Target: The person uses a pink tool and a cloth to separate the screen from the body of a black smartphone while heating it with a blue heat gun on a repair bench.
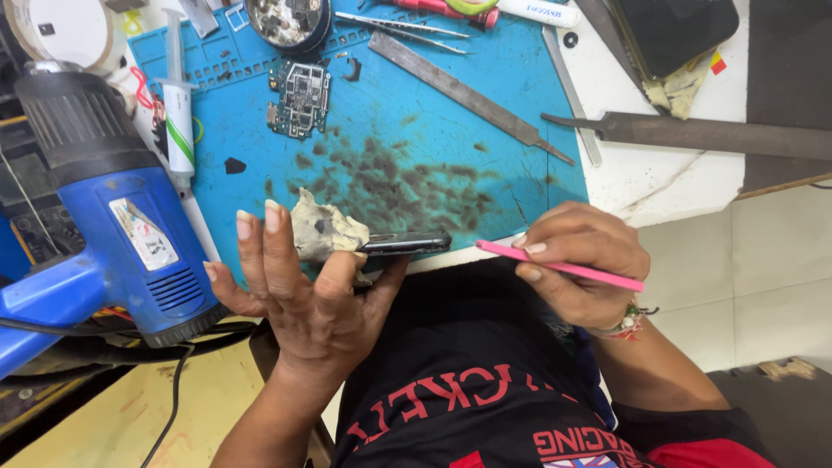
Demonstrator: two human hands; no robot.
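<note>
Head camera, looking down at a cluttered repair bench: the left hand (303, 295) grips a dark, slim phone (406, 243) edge-on at the near rim of a stained blue work mat (433, 165), with a grubby grey cloth (325, 230) bunched between fingers and phone. The right hand (576, 260) pinches a thin pink pry tool (563, 267), its tip just beside the phone's right end but not yet touching. The phone looks closed, so opening seems barely begun. A bare circuit board (301, 98) already lies on the mat, near a white syringe (179, 117), tweezers (403, 30) and a metal ruler (468, 95). A blue heat gun (113, 208) stands at left.
</note>
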